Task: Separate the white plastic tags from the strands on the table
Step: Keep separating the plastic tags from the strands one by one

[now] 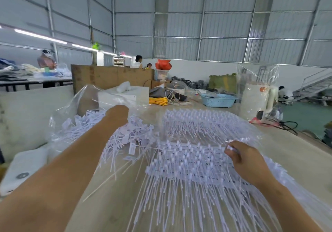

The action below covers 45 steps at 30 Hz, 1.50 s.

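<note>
Reaching left hand (117, 114) over loose tags (125, 138) heaped on the table (296, 156), grip unclear; pinching a tag with right hand (240, 157) on joined strands (188, 160); most seemingly still unseparated.

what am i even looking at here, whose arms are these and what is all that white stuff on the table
There is no machine here. One camera sits on a person's head and looks forward and down, so the two bare arms reaching in from the bottom are the wearer's own.

On the wooden table lie sheets of white plastic tags joined in rows, with long thin strands hanging toward the camera. To the left is a loose pile of separated tags beside a clear plastic bag.

The right hand pinches a tag at the edge of a sheet. The left hand reaches out over the loose pile; its fingers are hidden, so I cannot tell whether it holds anything.

Behind is a workshop, with a blue basket and yellow cord.
</note>
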### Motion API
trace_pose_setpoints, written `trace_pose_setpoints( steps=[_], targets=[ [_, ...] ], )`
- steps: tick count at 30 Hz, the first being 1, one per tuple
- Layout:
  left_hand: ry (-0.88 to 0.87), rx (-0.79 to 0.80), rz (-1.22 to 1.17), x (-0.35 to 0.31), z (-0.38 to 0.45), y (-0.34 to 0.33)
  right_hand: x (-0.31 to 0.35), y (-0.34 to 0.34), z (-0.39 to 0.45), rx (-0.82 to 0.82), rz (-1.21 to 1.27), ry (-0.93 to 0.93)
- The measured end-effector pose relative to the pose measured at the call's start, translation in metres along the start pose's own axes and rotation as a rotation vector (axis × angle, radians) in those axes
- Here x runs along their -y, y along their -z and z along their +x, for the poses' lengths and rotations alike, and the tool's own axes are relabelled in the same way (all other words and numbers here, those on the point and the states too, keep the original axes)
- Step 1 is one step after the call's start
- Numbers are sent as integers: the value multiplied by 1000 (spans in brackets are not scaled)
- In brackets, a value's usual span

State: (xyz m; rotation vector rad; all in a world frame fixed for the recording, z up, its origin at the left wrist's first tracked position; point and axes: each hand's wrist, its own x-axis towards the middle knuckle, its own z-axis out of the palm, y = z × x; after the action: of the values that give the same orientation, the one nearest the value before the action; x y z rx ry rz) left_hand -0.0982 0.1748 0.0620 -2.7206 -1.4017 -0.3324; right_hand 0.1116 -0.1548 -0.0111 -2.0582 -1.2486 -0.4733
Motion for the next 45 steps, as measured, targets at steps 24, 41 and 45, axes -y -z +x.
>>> trace_pose_setpoints(
  steps=[24, 41, 45],
  targets=[
    [-408, -24, -412, -128, -74, 36, 10, -1, 0, 179, 114, 60],
    [-353, 304, -1168, -194, -119, -46, 16, -5, -2, 146, 192, 60],
    [-440, 260, -1040, -195, -123, -47, 15, -7, -2, 162, 208, 49]
  ],
)
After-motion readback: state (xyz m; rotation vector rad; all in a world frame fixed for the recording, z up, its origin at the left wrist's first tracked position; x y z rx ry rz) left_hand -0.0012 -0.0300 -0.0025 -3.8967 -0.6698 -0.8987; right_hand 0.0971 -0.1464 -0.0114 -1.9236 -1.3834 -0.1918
